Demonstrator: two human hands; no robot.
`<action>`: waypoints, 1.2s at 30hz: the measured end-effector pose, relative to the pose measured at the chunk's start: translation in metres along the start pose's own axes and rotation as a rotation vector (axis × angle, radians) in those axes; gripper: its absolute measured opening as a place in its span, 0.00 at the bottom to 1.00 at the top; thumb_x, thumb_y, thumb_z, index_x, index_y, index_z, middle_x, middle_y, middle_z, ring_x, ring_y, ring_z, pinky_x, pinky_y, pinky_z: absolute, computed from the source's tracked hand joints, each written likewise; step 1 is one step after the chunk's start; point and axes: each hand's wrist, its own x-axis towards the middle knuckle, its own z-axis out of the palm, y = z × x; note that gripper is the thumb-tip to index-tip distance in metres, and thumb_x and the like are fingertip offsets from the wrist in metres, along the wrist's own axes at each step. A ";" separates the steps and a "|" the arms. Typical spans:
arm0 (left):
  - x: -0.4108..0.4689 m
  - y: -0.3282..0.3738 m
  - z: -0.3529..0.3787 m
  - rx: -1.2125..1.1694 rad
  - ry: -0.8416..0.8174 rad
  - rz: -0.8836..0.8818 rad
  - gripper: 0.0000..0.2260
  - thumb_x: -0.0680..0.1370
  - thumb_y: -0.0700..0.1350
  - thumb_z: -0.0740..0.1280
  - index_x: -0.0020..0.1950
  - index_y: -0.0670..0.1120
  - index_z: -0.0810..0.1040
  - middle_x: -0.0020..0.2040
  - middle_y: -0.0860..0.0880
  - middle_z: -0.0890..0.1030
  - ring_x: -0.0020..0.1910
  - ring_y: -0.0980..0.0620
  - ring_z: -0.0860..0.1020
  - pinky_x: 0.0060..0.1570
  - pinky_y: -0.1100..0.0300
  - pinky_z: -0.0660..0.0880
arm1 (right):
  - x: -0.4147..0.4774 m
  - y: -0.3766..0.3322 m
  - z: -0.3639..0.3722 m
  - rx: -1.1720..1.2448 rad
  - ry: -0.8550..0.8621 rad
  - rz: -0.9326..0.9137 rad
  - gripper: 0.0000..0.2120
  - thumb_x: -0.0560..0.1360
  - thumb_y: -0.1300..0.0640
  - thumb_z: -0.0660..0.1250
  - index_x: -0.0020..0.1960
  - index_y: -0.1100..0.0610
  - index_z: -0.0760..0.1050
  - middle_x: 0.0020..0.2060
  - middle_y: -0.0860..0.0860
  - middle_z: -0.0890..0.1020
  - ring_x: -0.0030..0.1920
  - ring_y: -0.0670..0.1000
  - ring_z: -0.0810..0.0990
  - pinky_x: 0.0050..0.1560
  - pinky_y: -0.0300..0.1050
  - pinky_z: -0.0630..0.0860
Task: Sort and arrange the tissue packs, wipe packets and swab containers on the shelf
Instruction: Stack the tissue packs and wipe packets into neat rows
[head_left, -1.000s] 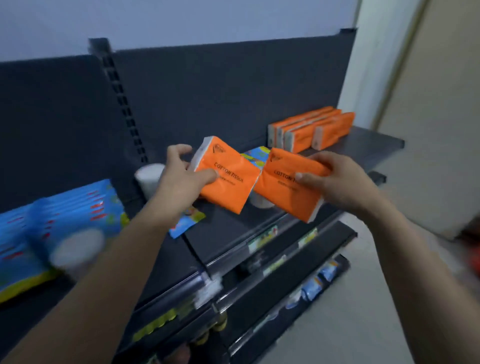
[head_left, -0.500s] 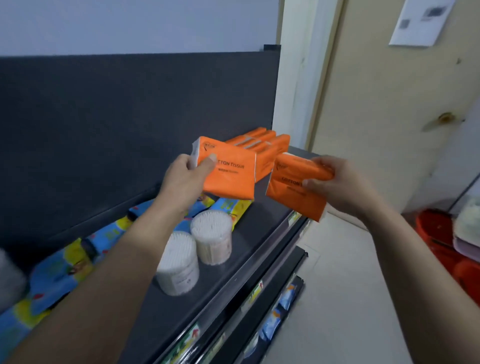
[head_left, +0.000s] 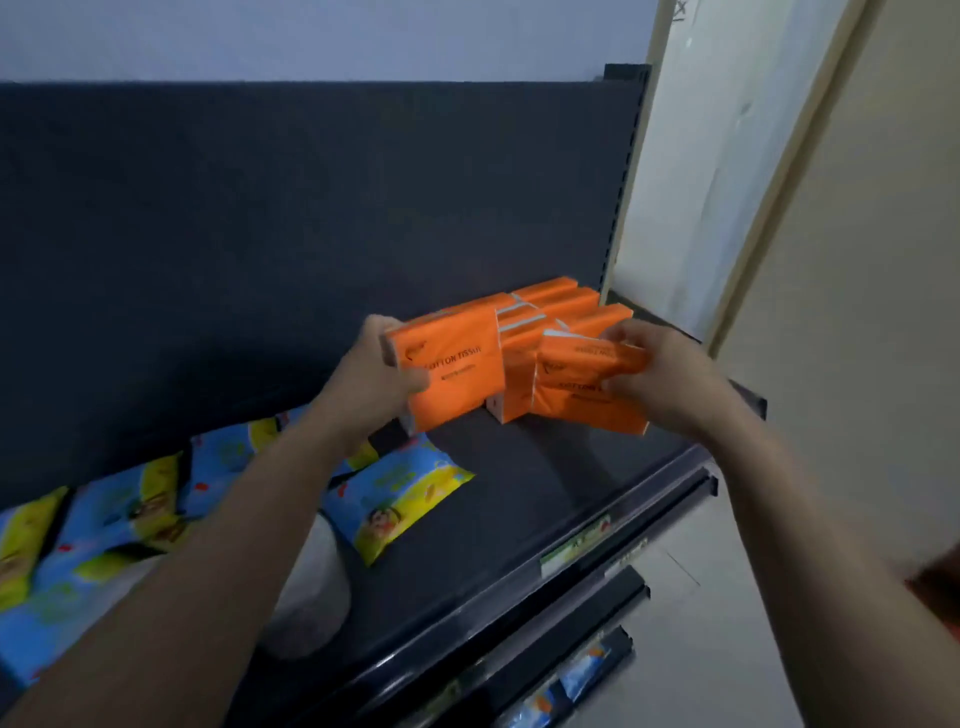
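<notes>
Both hands are closing in on the right end of the shelf (head_left: 519, 493). The left hand (head_left: 374, 379), a second ago holding the left tissue pack (head_left: 452, 374) over the middle of the shelf, is now bringing it level with the standing row of orange packs (head_left: 550, 306), its lower edge dropping close to the shelf. The right hand (head_left: 670, 379) is swinging the right tissue pack (head_left: 587, 395) in from beyond the shelf's front edge to the near end of that row, tilted. The two packs, apart half a second ago, are now flanking the row's front pack. The swab container (head_left: 311, 587) is slipping behind the left forearm.
</notes>
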 end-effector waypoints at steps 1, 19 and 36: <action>0.001 -0.002 0.009 0.027 0.011 -0.019 0.18 0.71 0.35 0.67 0.56 0.50 0.67 0.47 0.46 0.76 0.42 0.47 0.78 0.47 0.41 0.78 | 0.010 0.007 -0.003 -0.006 -0.044 -0.019 0.16 0.69 0.64 0.69 0.54 0.51 0.74 0.47 0.53 0.77 0.48 0.54 0.75 0.42 0.42 0.67; 0.019 -0.028 0.048 0.090 0.024 -0.303 0.18 0.72 0.37 0.68 0.57 0.47 0.65 0.46 0.48 0.73 0.43 0.53 0.73 0.37 0.59 0.70 | 0.098 0.035 0.038 -0.134 -0.373 -0.195 0.19 0.68 0.66 0.69 0.40 0.42 0.69 0.54 0.56 0.73 0.59 0.61 0.72 0.58 0.51 0.72; 0.020 -0.030 0.011 0.577 -0.253 -0.292 0.19 0.74 0.45 0.69 0.59 0.52 0.63 0.49 0.46 0.76 0.43 0.46 0.79 0.44 0.51 0.79 | 0.103 0.020 0.063 -0.305 -0.293 -0.125 0.20 0.72 0.67 0.64 0.60 0.50 0.72 0.71 0.58 0.61 0.68 0.62 0.63 0.64 0.51 0.68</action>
